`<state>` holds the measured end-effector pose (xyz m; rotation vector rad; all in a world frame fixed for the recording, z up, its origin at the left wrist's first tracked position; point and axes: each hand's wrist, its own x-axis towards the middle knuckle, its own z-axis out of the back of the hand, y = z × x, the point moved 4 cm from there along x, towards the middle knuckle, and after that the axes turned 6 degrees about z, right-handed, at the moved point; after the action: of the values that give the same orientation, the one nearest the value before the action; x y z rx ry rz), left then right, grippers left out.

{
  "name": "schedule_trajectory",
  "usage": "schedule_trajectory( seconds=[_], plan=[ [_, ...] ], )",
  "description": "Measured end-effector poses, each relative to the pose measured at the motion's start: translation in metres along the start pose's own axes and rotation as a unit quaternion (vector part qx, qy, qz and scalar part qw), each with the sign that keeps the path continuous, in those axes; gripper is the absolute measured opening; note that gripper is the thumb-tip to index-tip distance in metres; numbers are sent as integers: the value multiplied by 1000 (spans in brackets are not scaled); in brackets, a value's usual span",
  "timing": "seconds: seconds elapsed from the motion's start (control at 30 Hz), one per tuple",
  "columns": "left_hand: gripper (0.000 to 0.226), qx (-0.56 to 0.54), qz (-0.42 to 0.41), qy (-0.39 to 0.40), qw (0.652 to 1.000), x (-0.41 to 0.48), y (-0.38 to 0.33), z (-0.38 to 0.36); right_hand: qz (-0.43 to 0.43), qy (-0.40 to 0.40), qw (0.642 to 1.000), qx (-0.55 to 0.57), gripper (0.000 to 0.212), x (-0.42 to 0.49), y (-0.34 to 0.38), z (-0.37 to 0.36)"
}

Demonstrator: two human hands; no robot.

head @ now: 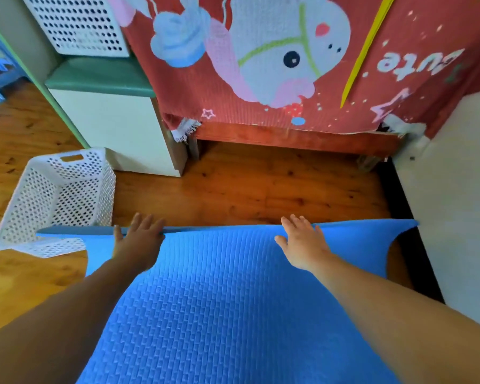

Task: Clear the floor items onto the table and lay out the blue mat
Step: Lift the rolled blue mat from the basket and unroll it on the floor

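Warm orange-brown wooden plank floor, knots visible, runs from the left edge to a dark strip along the white wall at right. Directly on it: a white perforated plastic basket at left, tipped with its opening facing up and right; a white cabinet with a green padded top behind the basket; the dark wooden legs of a bed frame at the far side. A blue textured foam mat covers the near floor, its far edge curled up.
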<state>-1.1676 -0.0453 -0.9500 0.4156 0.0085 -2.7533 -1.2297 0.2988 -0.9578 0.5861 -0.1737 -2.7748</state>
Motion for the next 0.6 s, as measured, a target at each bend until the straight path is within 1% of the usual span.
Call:
schedule_trajectory(
  seconds=[0.07,0.17,0.27,0.37,0.43,0.6],
  plan=[
    [45,7,7,-38,999,14,-7,-6,-5,-22,1000,-10,54,16,-7,-11],
    [40,-5,21,-90,996,32,-21,-1,-9,-68,997,-26,38,27,-12,-12],
    [33,-17,30,-107,994,61,-30,4,5,-106,993,-55,27,39,-15,-6],
    [32,-25,32,-127,991,81,-32,10,28,-166,984,-63,24,46,-15,5],
    [33,-22,27,-143,989,89,-33,17,32,-192,978,-72,22,50,-16,13],
    [31,-6,-15,-174,985,99,-49,37,4,-192,978,-83,21,56,-30,21]
  ],
)
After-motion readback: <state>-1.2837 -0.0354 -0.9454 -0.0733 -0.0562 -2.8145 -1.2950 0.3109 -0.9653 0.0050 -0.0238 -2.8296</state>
